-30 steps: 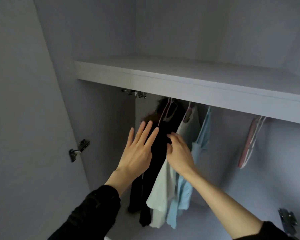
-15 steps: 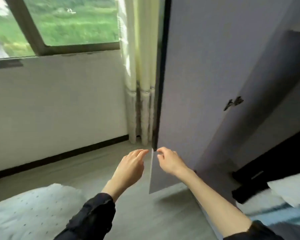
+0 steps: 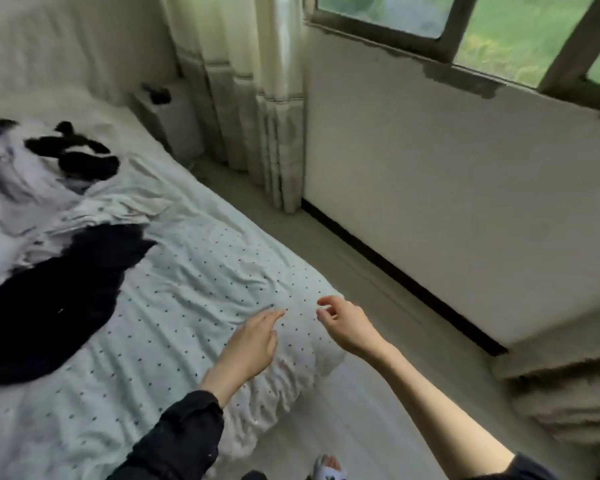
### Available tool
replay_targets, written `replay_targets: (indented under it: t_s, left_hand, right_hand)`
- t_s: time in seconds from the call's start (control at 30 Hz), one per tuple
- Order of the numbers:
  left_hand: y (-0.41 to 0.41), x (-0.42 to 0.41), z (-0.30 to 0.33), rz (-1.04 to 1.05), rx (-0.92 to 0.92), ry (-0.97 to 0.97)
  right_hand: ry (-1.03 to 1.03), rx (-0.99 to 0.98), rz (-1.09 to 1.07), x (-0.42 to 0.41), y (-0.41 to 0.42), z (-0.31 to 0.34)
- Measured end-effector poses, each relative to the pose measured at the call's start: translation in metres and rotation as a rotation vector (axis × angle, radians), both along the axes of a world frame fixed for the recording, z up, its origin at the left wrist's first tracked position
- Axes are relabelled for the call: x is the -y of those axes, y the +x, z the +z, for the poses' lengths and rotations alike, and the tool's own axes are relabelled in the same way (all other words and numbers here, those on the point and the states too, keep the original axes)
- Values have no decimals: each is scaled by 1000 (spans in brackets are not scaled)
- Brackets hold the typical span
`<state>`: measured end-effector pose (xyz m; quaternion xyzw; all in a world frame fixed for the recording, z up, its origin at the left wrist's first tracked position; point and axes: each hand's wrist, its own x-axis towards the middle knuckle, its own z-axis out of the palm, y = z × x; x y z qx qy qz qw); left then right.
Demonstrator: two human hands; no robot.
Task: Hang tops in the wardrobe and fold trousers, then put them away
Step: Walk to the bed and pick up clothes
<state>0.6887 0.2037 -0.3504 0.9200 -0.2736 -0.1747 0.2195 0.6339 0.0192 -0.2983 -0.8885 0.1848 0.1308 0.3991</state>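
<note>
A heap of clothes lies on the bed (image 3: 187, 289) at the left: a large black garment (image 3: 59, 289), pale white and striped pieces (image 3: 84, 216) above it, and a small black piece (image 3: 77, 154) further back. My left hand (image 3: 250, 344) hovers over the bed's near corner with fingers relaxed and nothing in it. My right hand (image 3: 347, 323) hangs beside it above the bed's edge, fingers loosely curled and holding nothing. The wardrobe is out of view.
A strip of grey floor (image 3: 343, 265) runs between the bed and the white wall (image 3: 430, 168) under the window (image 3: 499, 26). Curtains (image 3: 257, 98) hang at the corner, with a small white cabinet (image 3: 167, 116) by the bed's head.
The view has swung from the wardrobe's hanging clothes past its door to the bed. Both hands left the hanging garments and are now held free over the bed's corner.
</note>
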Motion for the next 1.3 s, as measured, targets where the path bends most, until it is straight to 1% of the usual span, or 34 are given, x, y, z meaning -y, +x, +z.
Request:
replay_targets:
  t_s: [0.1,0.23,0.4,0.47,0.67,0.77,0.87,0.93,1.03,1.13,1.23,1.3]
  left_hand:
    - [4,-44,0,202,-56,21]
    - [16,-97,2,438,-67,27]
    - [36,-167,-1,656,-52,-6]
    - [44,-193,-9,697,-69,1]
    - [110,-289,-34,788,-78,60]
    - [152,-324,-42,817,-52,75]
    - [193,-354,-48,823,-22,34]
    - [220,-375,-52,812,33,49]
    - [254,-399,-61,765,121,162]
    - [281,-413,-73,743,125,321]
    - [300,-414,-81,754,37,319]
    - [301,-405,-77,763,60,302]
  right_hand:
    - [-7,-18,208,-32,45,-8]
    - [-6,-61,468,-80,96,-15]
    - [-55,-107,662,-149,146,-30]
    - [-35,-116,689,-176,161,-36]
    - [22,-98,590,-263,229,-55]
    - [41,-126,567,-302,260,-65]
    - [69,-170,545,-334,291,-76]
    - [41,-191,551,-351,309,-84]
    - [54,-229,539,-365,329,-94]
    - [109,-243,451,-370,349,-99]
    - [120,-248,374,-368,363,-102]
    - [131,-244,355,-367,367,-102]
